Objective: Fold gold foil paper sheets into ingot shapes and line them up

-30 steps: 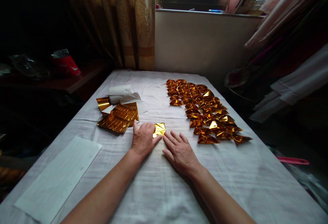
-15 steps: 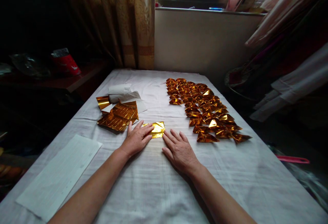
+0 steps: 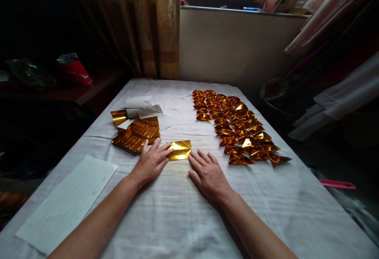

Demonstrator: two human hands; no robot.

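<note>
A folded strip of shiny gold foil paper [image 3: 181, 149] lies flat on the white cloth, between my two hands. My left hand [image 3: 151, 159] is open, its fingertips resting on the strip's left end. At the right end, my right hand [image 3: 209, 172] lies flat with fingers stretched out, the fingertips touching the strip's edge. Just beyond my left hand is a loose pile of gold foil sheets [image 3: 137, 134]. To the right stand several rows of folded gold foil pieces [image 3: 239, 159], pointed at both ends.
A white paper sheet [image 3: 69, 201] lies at the left of the cloth-covered table [image 3: 177, 219]. Behind the foil pile is a crumpled white roll [image 3: 138, 103]. A red container [image 3: 75, 71] stands on a dark side surface. Clothes [image 3: 349, 89] hang at the right.
My left hand has slid left along the foil strip, uncovering more of it. My right hand stays nearly where it was. The view has shifted slightly.
</note>
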